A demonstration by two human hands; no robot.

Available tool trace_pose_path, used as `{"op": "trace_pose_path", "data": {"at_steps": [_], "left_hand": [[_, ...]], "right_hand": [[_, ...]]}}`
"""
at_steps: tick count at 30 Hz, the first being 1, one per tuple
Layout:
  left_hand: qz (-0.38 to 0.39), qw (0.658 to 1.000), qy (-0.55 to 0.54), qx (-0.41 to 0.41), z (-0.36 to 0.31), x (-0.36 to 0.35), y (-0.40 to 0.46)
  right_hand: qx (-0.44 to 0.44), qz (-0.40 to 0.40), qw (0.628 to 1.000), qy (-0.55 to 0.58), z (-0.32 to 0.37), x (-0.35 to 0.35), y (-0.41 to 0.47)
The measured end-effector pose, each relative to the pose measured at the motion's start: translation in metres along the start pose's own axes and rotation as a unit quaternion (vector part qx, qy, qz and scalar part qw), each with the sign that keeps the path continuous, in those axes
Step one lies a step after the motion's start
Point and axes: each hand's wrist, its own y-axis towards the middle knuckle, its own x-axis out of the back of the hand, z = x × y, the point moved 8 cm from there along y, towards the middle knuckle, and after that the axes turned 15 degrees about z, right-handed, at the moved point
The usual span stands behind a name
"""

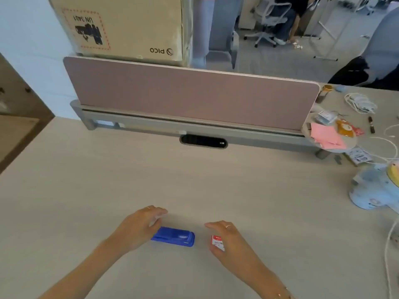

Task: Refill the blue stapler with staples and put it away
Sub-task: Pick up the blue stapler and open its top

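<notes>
The blue stapler [174, 236] lies closed on the light desk [194, 180], near the front edge. My left hand [138, 227] hovers over its left end, fingers spread, touching or almost touching it; I cannot tell which. A small red and white staple box [216, 242] sits to the right of the stapler. My right hand [226, 238] curls over the box from the right, with the palm hiding part of it. Whether the fingers grip the box is unclear.
A pink divider panel [194, 96] runs along the desk's far edge, with a cable slot [203, 141] below it and a cardboard box [121, 26] behind. At right are pink notes [326, 135], cables [359, 102] and a pale blue appliance [371, 188].
</notes>
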Motion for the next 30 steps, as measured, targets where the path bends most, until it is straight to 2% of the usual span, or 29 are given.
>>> {"op": "trace_pose_path", "data": {"at_steps": [4, 10, 14, 19, 23, 27, 30], "left_hand": [[0.045, 0.999, 0.016, -0.015, 0.010, -0.025, 0.015], [0.086, 0.989, 0.043, -0.111, -0.004, -0.050, 0.030], [0.038, 0.984, 0.079, -0.156, -0.010, -0.056, 0.038], [0.004, 0.982, 0.052, -0.183, -0.006, -0.058, 0.044], [-0.007, 0.977, 0.040, -0.209, -0.003, -0.062, 0.043], [-0.056, 0.970, 0.013, -0.238, 0.001, -0.066, 0.044], [-0.059, 0.968, 0.008, -0.246, 0.004, -0.069, 0.046]], "right_hand": [[-0.031, 0.004, 0.999, 0.023, -0.013, -0.019, 0.015], [-0.007, -0.023, 1.000, 0.010, -0.024, -0.036, 0.034], [0.015, -0.045, 0.999, 0.006, -0.034, -0.053, 0.055], [0.033, -0.110, 0.993, 0.002, -0.042, -0.059, 0.072], [0.054, -0.125, 0.990, 0.042, -0.042, -0.057, 0.078], [0.077, -0.148, 0.986, 0.012, -0.041, -0.059, 0.082], [0.084, -0.167, 0.982, -0.016, -0.044, -0.061, 0.083]]}}
